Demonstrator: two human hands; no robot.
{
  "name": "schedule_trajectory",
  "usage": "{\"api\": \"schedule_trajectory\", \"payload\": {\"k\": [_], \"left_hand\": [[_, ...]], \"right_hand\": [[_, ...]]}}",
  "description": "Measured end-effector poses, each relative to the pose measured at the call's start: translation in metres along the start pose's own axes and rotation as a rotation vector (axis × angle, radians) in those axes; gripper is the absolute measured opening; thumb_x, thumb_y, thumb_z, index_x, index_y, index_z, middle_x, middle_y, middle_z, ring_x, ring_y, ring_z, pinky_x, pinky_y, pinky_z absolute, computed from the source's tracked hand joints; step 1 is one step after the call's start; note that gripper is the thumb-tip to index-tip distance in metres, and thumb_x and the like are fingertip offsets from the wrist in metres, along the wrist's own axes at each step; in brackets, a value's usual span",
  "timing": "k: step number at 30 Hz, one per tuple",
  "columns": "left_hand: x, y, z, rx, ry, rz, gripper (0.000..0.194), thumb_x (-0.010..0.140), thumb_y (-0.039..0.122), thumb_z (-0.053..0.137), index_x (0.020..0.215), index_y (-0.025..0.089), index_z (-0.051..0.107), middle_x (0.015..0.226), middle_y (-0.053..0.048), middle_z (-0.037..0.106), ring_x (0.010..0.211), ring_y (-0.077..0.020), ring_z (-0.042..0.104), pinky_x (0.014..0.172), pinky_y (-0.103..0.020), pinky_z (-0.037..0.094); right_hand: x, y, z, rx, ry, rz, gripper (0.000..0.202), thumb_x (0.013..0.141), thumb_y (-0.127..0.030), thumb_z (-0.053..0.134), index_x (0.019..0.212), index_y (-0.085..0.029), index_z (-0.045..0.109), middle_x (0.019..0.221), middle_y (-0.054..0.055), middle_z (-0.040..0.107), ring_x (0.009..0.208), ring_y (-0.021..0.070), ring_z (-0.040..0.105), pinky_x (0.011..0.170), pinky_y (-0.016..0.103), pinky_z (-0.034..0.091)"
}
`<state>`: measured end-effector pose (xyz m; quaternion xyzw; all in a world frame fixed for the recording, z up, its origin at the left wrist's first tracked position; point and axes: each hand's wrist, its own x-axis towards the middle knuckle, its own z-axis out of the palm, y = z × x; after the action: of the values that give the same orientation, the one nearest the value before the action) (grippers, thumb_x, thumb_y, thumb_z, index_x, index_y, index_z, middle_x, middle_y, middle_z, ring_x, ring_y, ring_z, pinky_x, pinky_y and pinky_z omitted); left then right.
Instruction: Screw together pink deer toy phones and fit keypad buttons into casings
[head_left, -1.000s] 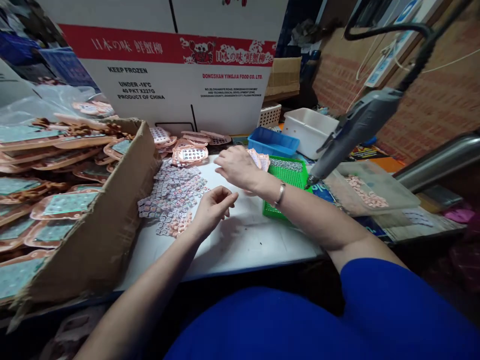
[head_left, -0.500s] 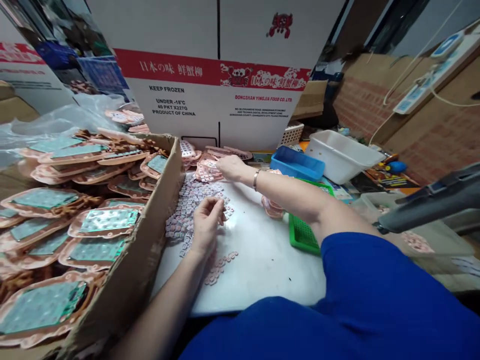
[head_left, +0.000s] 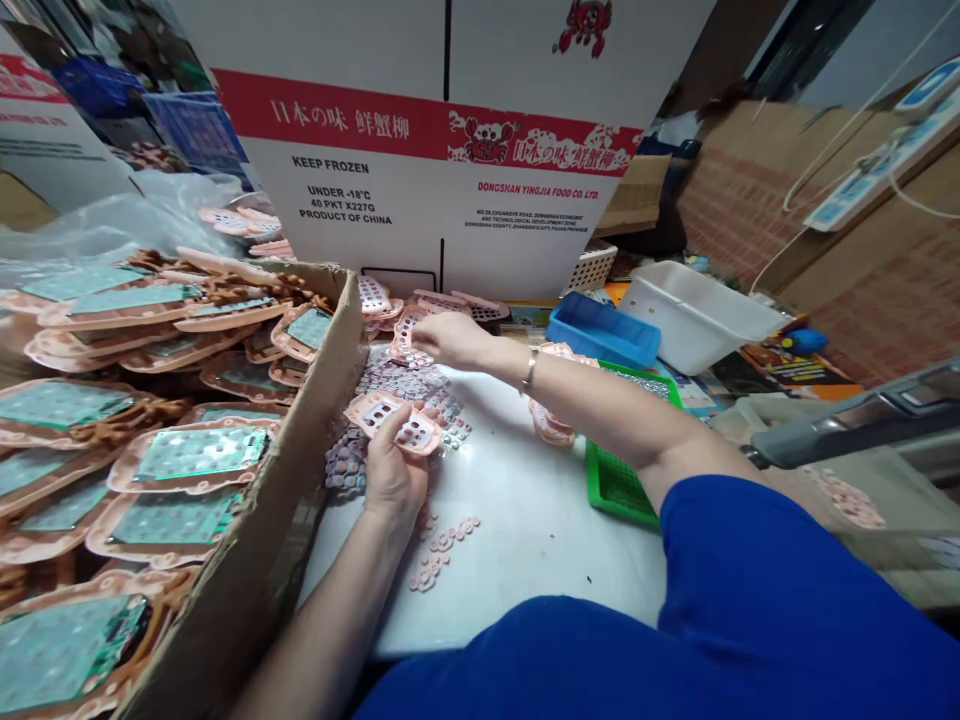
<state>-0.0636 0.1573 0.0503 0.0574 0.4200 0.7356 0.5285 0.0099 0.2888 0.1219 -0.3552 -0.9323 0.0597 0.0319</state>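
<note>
My left hand holds a pink plastic shell with dark holes, its thumb lying across the front. Under and around it, many small pale button pieces are spread on the white table. Farther back, my right hand has its fingers bent down at another pink holed shell; the fingertips are partly hidden, so a grip on it cannot be made out. A small group of pink pieces lies nearer to me.
A cardboard box of pink shells with green boards stands at left. To the right are a green basket, a blue tray and a white bin. A large white carton stands behind.
A pink holed shell is now in my left hand, which was pinched over the small pieces before. My right hand has moved slightly left. The view has shifted a little.
</note>
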Motion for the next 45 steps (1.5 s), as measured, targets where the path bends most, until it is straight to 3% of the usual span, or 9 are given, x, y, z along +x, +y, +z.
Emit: {"api": "schedule_trajectory", "payload": {"k": [4,8,13,18,27,32,39,42,45], "left_hand": [[-0.005,-0.003,0.001,0.05,-0.012,-0.018,0.023,0.055,0.026,0.073,0.073,0.016,0.063,0.065,-0.002,0.068,0.056,-0.0164,0.066,0.057,-0.028,0.053],[-0.006,-0.003,0.002,0.054,-0.014,-0.022,0.028,0.052,0.032,0.075,0.072,0.017,0.062,0.063,0.0,0.066,0.054,-0.0154,0.064,0.057,-0.028,0.053],[-0.008,0.0,0.004,0.008,-0.007,-0.011,0.038,0.049,0.035,0.077,0.078,0.02,0.056,0.061,0.006,0.061,0.053,-0.0128,0.062,0.057,-0.027,0.053],[-0.009,0.004,0.003,-0.007,-0.044,-0.056,0.038,0.05,0.031,0.077,0.08,0.019,0.056,0.065,0.003,0.064,0.053,-0.0124,0.063,0.053,-0.024,0.052],[-0.014,0.007,0.007,-0.006,-0.077,-0.124,0.025,0.059,0.028,0.074,0.072,0.018,0.055,0.059,0.001,0.062,0.049,-0.0137,0.062,0.051,-0.026,0.054],[-0.013,0.01,0.005,-0.06,-0.163,-0.142,0.041,0.077,0.058,0.063,0.08,0.017,0.06,0.067,-0.006,0.067,0.052,-0.0182,0.064,0.047,-0.028,0.053],[-0.01,-0.003,-0.001,-0.141,-0.276,-0.106,0.046,0.07,0.054,0.076,0.095,0.017,0.064,0.083,-0.008,0.071,0.069,-0.0217,0.07,0.066,-0.034,0.059],[-0.01,-0.005,-0.001,-0.187,-0.337,-0.177,0.035,0.073,0.044,0.076,0.091,0.014,0.067,0.082,-0.008,0.071,0.072,-0.0206,0.07,0.068,-0.03,0.058],[-0.007,-0.002,-0.003,-0.21,-0.307,-0.171,0.023,0.075,0.034,0.073,0.087,0.015,0.067,0.077,-0.006,0.071,0.072,-0.0186,0.069,0.069,-0.027,0.057]], "right_hand": [[0.037,0.033,0.012,-0.057,0.05,0.267,0.028,0.096,-0.019,0.047,0.118,-0.009,0.06,0.126,0.021,0.059,0.113,0.0271,0.058,0.09,0.04,0.048],[0.042,0.046,0.02,-0.001,-0.021,0.359,0.035,0.093,-0.036,0.059,0.122,-0.016,0.057,0.123,0.01,0.06,0.106,0.0207,0.062,0.09,0.042,0.054],[0.025,0.046,0.015,0.227,0.06,0.424,0.021,0.089,-0.027,0.056,0.088,-0.011,0.069,0.092,0.014,0.068,0.088,0.022,0.064,0.078,0.036,0.051],[-0.002,0.047,0.002,0.635,0.136,0.484,0.02,0.084,-0.021,0.043,0.068,-0.017,0.054,0.056,0.001,0.05,0.057,0.0128,0.051,0.06,0.027,0.047],[-0.052,0.04,0.004,1.156,0.17,0.505,0.015,0.071,-0.023,0.044,0.059,-0.022,0.035,0.048,-0.004,0.04,0.048,0.0099,0.038,0.053,0.023,0.044],[-0.068,0.03,0.012,1.241,0.172,0.463,0.014,0.067,-0.022,0.044,0.055,-0.021,0.036,0.048,-0.006,0.037,0.044,0.0073,0.036,0.048,0.022,0.039],[-0.098,-0.017,0.014,1.136,0.189,0.156,0.013,0.072,-0.02,0.055,0.061,-0.018,0.048,0.057,-0.005,0.048,0.055,0.0079,0.045,0.055,0.021,0.036],[-0.106,-0.037,0.022,0.765,0.151,-0.138,0.017,0.082,-0.021,0.056,0.065,-0.017,0.052,0.066,-0.002,0.055,0.064,0.0094,0.049,0.063,0.022,0.039],[-0.104,-0.036,0.025,0.317,0.086,-0.109,0.017,0.093,-0.023,0.049,0.089,-0.014,0.062,0.089,0.004,0.067,0.082,0.0122,0.058,0.076,0.024,0.044]]}}
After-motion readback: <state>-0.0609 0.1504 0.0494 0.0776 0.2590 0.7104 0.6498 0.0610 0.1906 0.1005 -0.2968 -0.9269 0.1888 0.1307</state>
